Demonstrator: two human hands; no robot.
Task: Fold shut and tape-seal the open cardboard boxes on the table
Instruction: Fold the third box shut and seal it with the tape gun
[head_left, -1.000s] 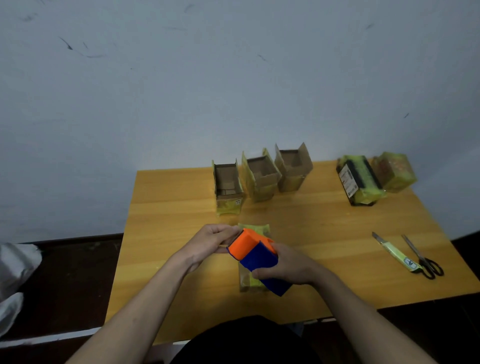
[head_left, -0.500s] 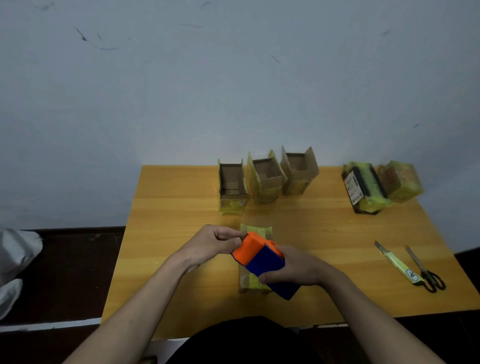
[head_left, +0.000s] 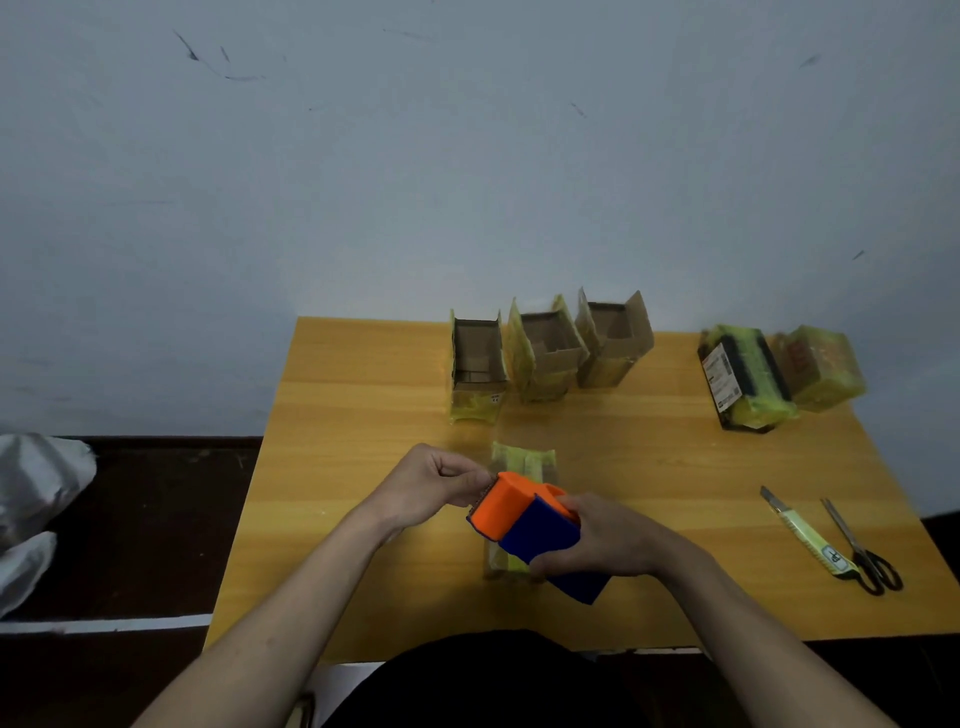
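Note:
My right hand (head_left: 605, 540) grips an orange and blue tape dispenser (head_left: 524, 525) over a closed cardboard box (head_left: 522, 460) wrapped in yellow tape that lies near the table's front. My left hand (head_left: 439, 480) pinches something at the dispenser's orange mouth, probably the tape end; the tape itself is too small to make out. Three open cardboard boxes stand in a row at the back: left (head_left: 475, 366), middle (head_left: 545, 353), right (head_left: 613, 338), their flaps up.
Two boxes wrapped in yellow tape (head_left: 743, 376) (head_left: 821, 366) lie at the back right of the wooden table (head_left: 363, 415). A utility knife (head_left: 802, 530) and scissors (head_left: 860, 545) lie at the right. White bags (head_left: 36, 483) sit on the floor at left.
The dispenser has tilted and lifted a little in my right hand. My left hand's fingers have closed at its orange mouth. The view has shifted slightly.

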